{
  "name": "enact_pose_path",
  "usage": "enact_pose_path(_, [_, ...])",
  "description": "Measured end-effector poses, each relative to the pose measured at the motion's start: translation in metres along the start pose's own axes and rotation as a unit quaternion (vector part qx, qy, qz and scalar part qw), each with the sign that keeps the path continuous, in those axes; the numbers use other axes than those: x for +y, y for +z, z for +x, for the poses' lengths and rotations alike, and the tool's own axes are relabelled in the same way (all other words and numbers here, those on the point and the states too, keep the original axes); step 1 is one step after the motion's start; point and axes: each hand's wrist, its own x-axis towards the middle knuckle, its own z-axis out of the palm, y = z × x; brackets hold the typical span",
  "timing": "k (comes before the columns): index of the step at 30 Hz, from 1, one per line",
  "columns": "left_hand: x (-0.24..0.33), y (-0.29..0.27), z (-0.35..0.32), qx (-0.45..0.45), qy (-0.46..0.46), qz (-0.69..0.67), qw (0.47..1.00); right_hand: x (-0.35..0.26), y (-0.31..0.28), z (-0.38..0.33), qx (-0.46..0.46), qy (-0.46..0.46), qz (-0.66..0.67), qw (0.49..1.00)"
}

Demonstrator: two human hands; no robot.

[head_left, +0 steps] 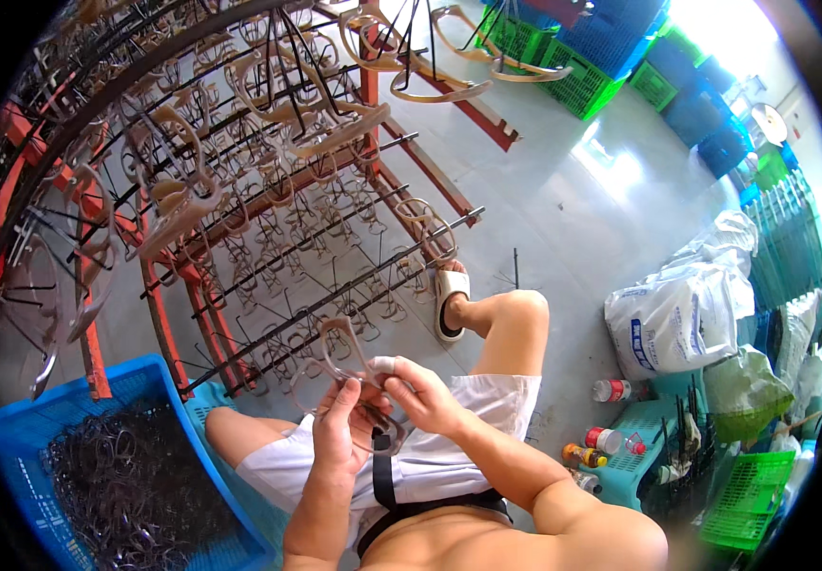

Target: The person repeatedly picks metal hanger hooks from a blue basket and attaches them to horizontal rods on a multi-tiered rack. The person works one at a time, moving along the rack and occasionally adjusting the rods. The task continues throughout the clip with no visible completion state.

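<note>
Head view, frame centre: left hand [337,425] and right hand [423,393] both pinch a translucent ring-shaped frame [335,354]. Blue crate [13,435] of dark rings sits lower left; rod rack [239,190] fills upper left.

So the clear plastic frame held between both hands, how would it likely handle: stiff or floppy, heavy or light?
The clear frame looks thin and open, so probably light. It holds its looped shape while pinched by the left hand and right hand, so likely springy rather than floppy. The smooth plastic may be slippery.
</note>
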Motion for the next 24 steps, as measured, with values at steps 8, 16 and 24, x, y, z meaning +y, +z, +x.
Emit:
enact_pose_path(8, [0.001, -0.019, -0.030, -0.080, -0.039, -0.027, 0.996, -0.035, 0.009, -0.017, -0.067, 0.005, 0.075, 0.995])
enact_pose_path(16, [0.024, -0.024, -0.039, -0.080, -0.037, 0.082, 0.993, -0.031, 0.031, -0.017, 0.025, -0.001, 0.019, 1.000])
enact_pose_path(24, [0.020, -0.037, -0.015, -0.097, -0.005, 0.210, 0.973, -0.007, 0.018, 0.015, 0.170, 0.105, 0.028, 0.979])
